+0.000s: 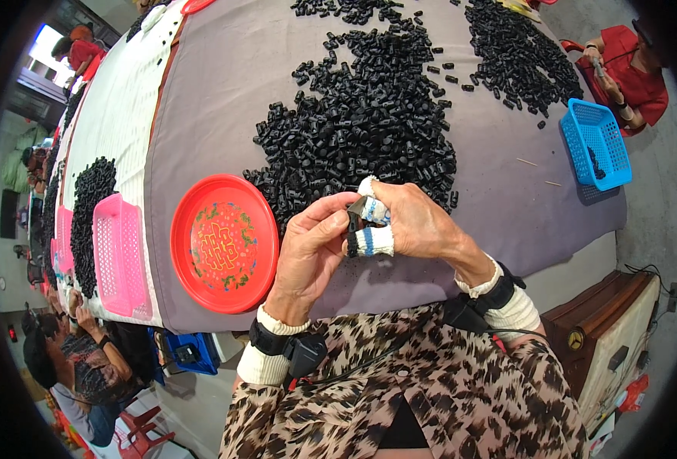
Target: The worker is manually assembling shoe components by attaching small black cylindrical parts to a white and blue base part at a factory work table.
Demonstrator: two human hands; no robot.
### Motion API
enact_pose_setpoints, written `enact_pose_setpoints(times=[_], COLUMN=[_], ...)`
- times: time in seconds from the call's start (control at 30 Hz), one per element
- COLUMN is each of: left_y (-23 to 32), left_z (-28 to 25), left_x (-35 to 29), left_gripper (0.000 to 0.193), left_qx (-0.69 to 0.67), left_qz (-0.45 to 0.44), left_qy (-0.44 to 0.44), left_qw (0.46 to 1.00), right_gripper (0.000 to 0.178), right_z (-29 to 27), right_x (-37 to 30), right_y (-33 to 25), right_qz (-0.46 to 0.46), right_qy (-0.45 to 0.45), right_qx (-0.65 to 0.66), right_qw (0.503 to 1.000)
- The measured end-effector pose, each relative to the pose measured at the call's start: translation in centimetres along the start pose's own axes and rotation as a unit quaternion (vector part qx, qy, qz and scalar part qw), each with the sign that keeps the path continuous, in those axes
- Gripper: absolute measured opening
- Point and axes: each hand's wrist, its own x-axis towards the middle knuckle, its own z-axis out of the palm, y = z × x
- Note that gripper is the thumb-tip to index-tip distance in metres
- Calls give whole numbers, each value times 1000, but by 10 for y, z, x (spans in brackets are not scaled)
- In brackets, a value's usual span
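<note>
Close in front of my body, my two hands meet above the near edge of the cloth-covered table. My left hand (306,249) is closed, its thumb and index finger pinching a small black plastic part (354,222). My right hand (419,222) curls in from the other side, with white wraps with blue marks (375,241) on its thumb and a finger. Its fingertips press on the same black part. A thin dark flat edge shows between the fingers; whether it belongs to the part or is a blade, I cannot tell. Just beyond the hands spreads a large heap of similar black parts (361,115).
A red round tray (223,291) lies left of my hands. Further left stands a pink basket (120,260) beside another black heap (93,206). At right are a blue basket (610,149) and another heap (518,57). Co-workers sit at right and lower left.
</note>
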Motion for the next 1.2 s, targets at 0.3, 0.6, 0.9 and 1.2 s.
enact_pose_setpoints(times=[0.3, 0.6, 0.9, 1.2], left_y=[0, 0, 0, 1], left_z=[3, 3, 5, 1], left_x=[0, 1, -1, 1], left_gripper=[27, 27, 25, 25], left_qx=[-8, -10, 23, -16], left_qz=[-3, -10, 7, 16], left_qy=[-7, -1, 16, -7], left_qw=[1000, 1000, 1000, 1000], right_gripper=[42, 43, 46, 44], right_z=[0, -1, 2, 1], right_x=[-2, -2, -2, -2], right_y=[0, 1, 4, 4], right_qz=[-14, -8, -24, -46], right_qy=[12, 1, -6, -12], right_qx=[9, 7, -6, 59], right_qw=[1000, 1000, 1000, 997])
